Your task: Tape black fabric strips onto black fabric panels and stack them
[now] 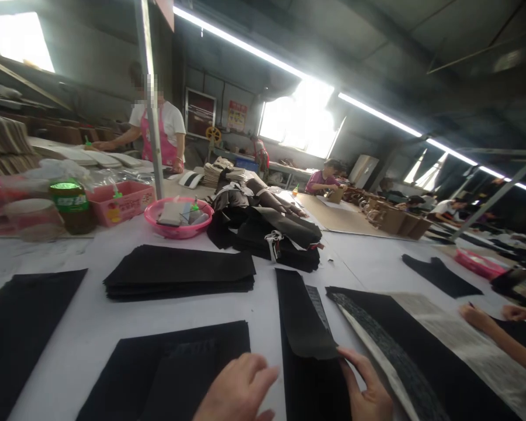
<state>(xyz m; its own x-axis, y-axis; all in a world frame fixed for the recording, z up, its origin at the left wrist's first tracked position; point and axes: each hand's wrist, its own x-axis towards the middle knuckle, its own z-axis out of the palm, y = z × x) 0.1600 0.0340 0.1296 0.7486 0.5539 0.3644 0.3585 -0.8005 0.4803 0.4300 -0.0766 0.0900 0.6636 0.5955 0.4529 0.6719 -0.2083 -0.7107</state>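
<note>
At the bottom edge, my left hand (239,389) hovers over the white table beside a flat black fabric piece (179,362). Its thumb and fingers are apart, and nothing shows between them. To its right, my right hand (366,386) pinches the edge of a long black fabric strip (307,327), whose upper part lies folded over toward me. A grey textured underside peeks out along the strip's right side. Just right of this hand lie layered black fabric panels (433,339) with a grey woven edge and pale backing.
Behind my hands sit a stack of black fabric pieces (179,272), a pink basin (179,219) and a heap of dark bundles (267,228). Another person's hands (482,321) work at the right. A metal post (153,117) rises at the table's far side.
</note>
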